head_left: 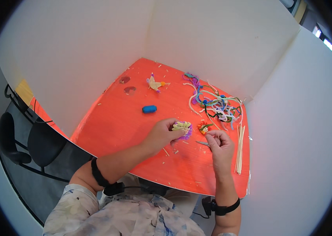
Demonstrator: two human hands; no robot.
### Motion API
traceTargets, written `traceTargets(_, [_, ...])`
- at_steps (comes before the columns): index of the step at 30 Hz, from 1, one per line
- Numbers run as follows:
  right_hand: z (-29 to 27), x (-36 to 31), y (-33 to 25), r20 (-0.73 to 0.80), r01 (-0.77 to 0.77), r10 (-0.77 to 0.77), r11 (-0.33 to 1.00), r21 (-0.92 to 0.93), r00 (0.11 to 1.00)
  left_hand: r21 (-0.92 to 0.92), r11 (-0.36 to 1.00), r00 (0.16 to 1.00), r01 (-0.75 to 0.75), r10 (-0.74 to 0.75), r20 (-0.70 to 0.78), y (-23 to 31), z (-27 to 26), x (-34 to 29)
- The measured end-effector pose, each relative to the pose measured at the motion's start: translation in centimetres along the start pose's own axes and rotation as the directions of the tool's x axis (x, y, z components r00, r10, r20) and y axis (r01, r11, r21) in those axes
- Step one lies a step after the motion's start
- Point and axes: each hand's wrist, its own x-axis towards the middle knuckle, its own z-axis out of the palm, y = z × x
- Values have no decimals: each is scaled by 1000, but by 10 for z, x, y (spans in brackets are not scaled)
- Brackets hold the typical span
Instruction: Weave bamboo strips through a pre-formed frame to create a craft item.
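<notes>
My left hand (163, 133) is closed on a small bundle of looped pale-yellow and purple pipe cleaners (182, 129). To its right, my right hand (221, 150) has thumb and fingers pinched together; whatever is between them is too small to make out. Just beyond those fingertips is a small orange, red and green pipe-cleaner piece (203, 127), and I cannot tell if they touch it. Scissors (202, 143) lie on the red tabletop (115, 129), partly hidden beside my right hand.
Tangled coloured pipe cleaners (219, 104) lie at the back right, with thin pale sticks (240, 151) along the right edge. A blue thread spool (149, 109) and a pale star-like stick figure (155, 83) sit farther left. White panels (213, 35) enclose the table. Small scraps are scattered about.
</notes>
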Motion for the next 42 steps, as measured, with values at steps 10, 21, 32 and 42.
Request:
traceTargets(10, [-5, -7, 13, -70, -25, 23, 999, -28, 997, -84, 990, 993, 114, -115, -13, -32, -5, 14])
traceTargets(21, [19, -9, 18, 80, 124, -101, 919, -374, 992, -104, 992, 998, 70, -68, 18, -41, -9, 14])
traceTargets(32, [32, -2, 20, 170, 237, -174, 838, -491, 970, -7, 1000, 999, 19, -19, 27, -44, -11, 15])
traceTargets(42, [34, 1, 22, 219, 300, -218, 816, -494, 951, -140, 985, 994, 97, -89, 62, -39, -10, 13])
